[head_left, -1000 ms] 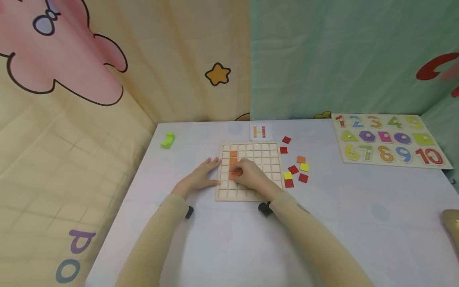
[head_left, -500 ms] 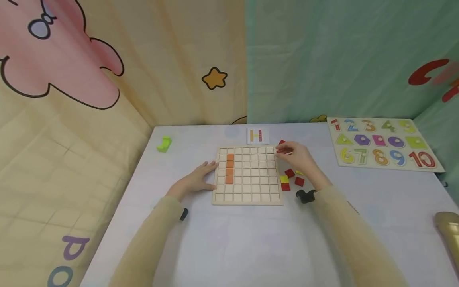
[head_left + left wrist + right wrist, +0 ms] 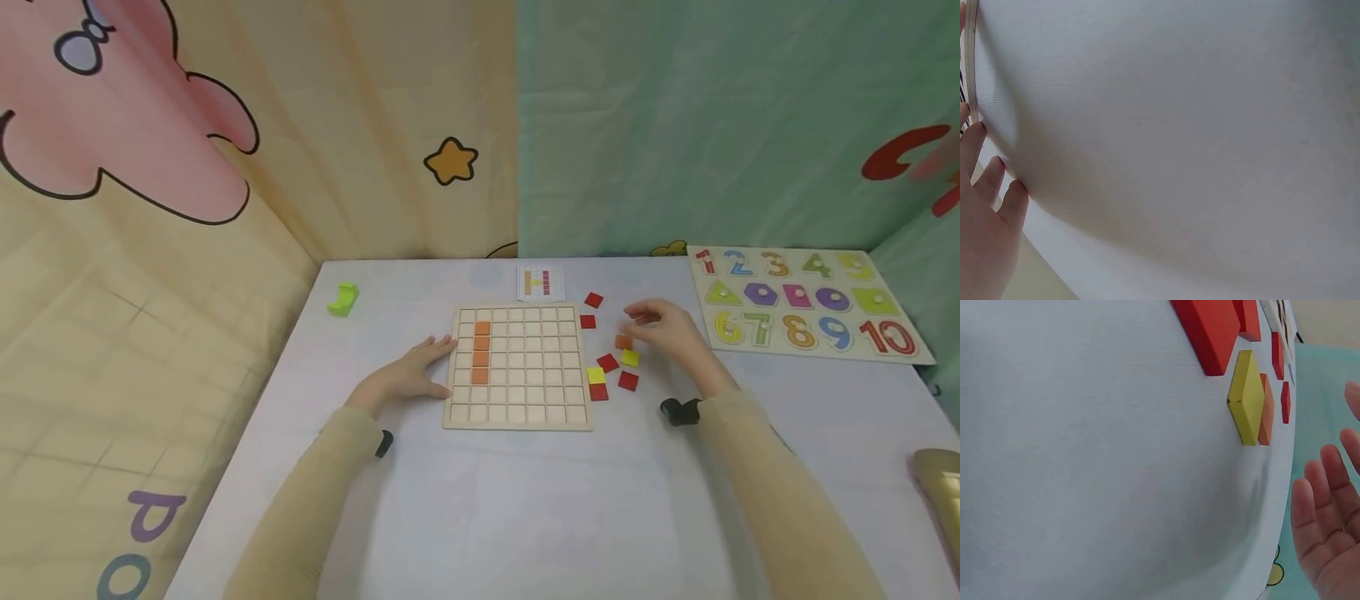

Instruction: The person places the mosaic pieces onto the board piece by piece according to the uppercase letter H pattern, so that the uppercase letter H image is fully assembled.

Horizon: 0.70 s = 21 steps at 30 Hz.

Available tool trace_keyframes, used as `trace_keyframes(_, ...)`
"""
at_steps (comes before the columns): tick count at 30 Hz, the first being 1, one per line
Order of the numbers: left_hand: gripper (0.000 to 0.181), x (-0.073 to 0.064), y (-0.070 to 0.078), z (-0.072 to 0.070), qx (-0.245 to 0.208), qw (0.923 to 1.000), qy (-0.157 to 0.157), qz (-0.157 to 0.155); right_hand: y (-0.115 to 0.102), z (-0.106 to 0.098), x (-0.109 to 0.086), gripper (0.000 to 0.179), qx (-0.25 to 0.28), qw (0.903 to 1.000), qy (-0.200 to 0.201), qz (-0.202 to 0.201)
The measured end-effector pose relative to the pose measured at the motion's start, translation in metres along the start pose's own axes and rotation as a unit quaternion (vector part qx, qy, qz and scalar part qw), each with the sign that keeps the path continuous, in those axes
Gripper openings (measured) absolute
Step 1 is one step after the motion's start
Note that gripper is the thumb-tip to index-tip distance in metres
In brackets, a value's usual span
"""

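My left hand (image 3: 401, 379) rests at the left edge of a wooden grid board (image 3: 517, 421), fingers spread and thumb at its rim. In the left wrist view its fingers (image 3: 1015, 203) lie relaxed against the white tabletop. Several orange tiles (image 3: 481, 352) form one upright column in the board's second column of cells. Right of the board, my right hand (image 3: 667, 329) hovers beside a loose orange tile (image 3: 623, 342) with nothing in its grasp. The right wrist view shows its fingers (image 3: 1319, 490) loosely extended, apart from the yellow tile (image 3: 1246, 403) and the orange one behind it.
Several red tiles (image 3: 628, 381) and another yellow tile (image 3: 596, 376) lie right of the board. A pattern card (image 3: 541, 284) sits behind it. A number puzzle (image 3: 810, 304) is at the back right, a green block (image 3: 343, 300) at the back left. Curtains hang behind the table.
My right hand has left the orange column on the board, passed over the red tiles at the right, and moved further right to the loose orange tile. The left hand stays at the board's edge.
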State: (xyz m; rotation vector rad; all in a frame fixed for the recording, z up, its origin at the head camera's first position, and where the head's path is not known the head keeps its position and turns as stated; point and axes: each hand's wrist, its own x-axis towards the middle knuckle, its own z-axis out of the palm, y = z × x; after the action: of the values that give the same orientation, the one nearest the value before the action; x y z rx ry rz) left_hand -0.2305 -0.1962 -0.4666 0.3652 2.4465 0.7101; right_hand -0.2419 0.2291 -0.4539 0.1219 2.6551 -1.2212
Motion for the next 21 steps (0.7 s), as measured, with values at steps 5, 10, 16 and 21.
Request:
trace_keyframes(5, 0.093, 0.000, -0.001, 0.001, 0.003, 1.0000, 0.003, 0.001, 0.006, 0.000, 0.001, 0.049, -0.004, 0.9998, -0.019, 0.002)
trace_keyframes(10, 0.093, -0.001, 0.000, 0.002, -0.001, 1.0000, 0.008, 0.002, 0.008, 0.001, 0.001, 0.054, -0.019, 0.9995, -0.026, 0.001)
trace_keyframes(16, 0.092, -0.001, 0.000, 0.002, 0.002, 0.9999, 0.013, 0.009, 0.011, 0.008, 0.000, 0.052, -0.049, 0.9981, -0.036, -0.012)
trace_keyframes(21, 0.092, -0.004, 0.001, 0.001, -0.005, 0.9999, 0.011, 0.007, 0.014, 0.014, 0.004, 0.046, -0.079, 0.9958, -0.039, -0.022)
